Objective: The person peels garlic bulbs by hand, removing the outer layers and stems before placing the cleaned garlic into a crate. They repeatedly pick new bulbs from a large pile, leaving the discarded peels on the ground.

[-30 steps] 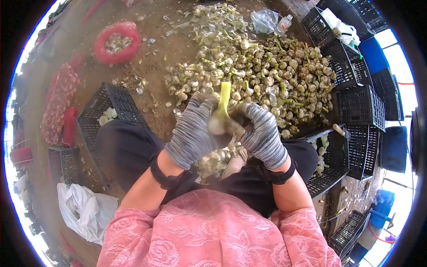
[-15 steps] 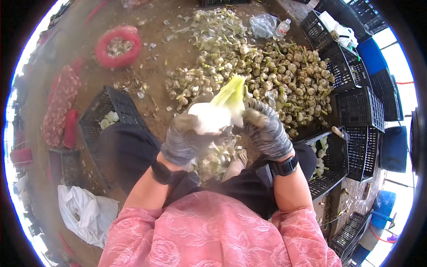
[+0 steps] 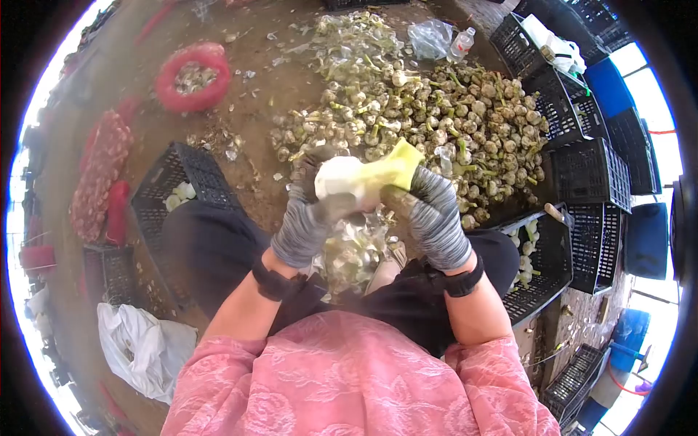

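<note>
Knit-gloved left hand (image 3: 299,218) and right hand (image 3: 436,218) hold smooth, bulbous garlic (image 3: 349,178).

The left hand in a grey knitted glove (image 3: 299,225) holds the rounded end of a white garlic bulb with a yellow-green stalk (image 3: 356,178), and the right hand in a matching glove (image 3: 438,218) grips it near the stalk. Beyond them, a heap of dirt-streaked brownish garlic (image 3: 480,123) lies on the brown floor (image 3: 251,116). A black perforated plastic crate (image 3: 206,176) beside the left knee contains white bulbs.
</note>
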`<action>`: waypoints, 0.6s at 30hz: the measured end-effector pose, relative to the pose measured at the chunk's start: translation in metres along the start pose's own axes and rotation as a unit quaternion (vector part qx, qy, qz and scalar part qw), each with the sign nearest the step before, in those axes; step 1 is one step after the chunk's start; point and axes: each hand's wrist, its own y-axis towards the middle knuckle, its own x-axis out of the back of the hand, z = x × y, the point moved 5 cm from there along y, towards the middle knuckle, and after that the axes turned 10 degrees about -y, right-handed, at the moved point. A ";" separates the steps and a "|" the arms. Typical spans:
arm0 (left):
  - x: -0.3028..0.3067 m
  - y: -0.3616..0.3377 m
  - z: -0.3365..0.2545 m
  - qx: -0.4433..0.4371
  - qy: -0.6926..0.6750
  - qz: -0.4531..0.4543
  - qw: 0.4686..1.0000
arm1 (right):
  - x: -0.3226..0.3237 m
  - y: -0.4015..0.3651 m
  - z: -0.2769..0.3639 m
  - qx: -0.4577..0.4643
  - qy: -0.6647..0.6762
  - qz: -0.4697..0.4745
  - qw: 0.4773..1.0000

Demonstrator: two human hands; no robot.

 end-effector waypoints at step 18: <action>0.008 -0.007 -0.002 0.078 -0.084 -0.034 0.993 | 0.039 0.005 -0.022 -0.206 0.348 -0.034 0.914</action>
